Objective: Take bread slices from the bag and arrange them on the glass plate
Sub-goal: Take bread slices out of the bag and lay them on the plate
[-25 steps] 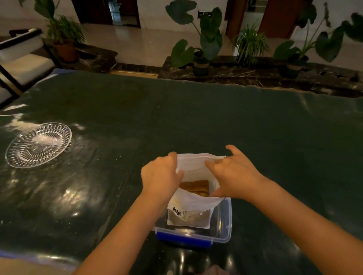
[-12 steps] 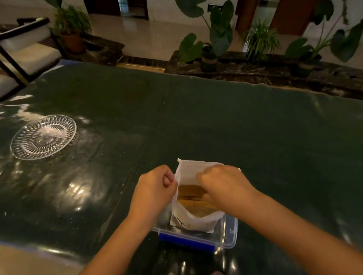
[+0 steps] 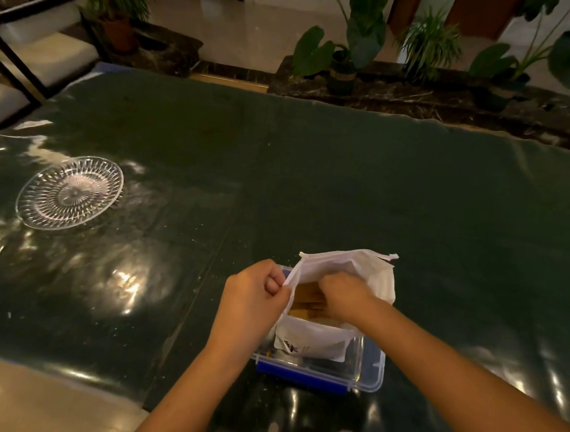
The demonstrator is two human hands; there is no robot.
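- While the left hand (image 3: 253, 300) pinches the near-left edge of the white bag (image 3: 346, 276) and holds its mouth open, the right hand (image 3: 343, 298) reaches inside, fingers curled down onto the bread slices (image 3: 307, 299); whether they grip one cannot be told.
- The bag stands upright in a clear plastic box (image 3: 369, 364) with a blue clip, near the front edge of the dark green table (image 3: 345, 186).
- Well apart, at the table's left, the glass plate (image 3: 70, 192) lies with no bread on it.

left hand (image 3: 255, 297) pinching bag (image 3: 316, 338), right hand (image 3: 345, 296) inside
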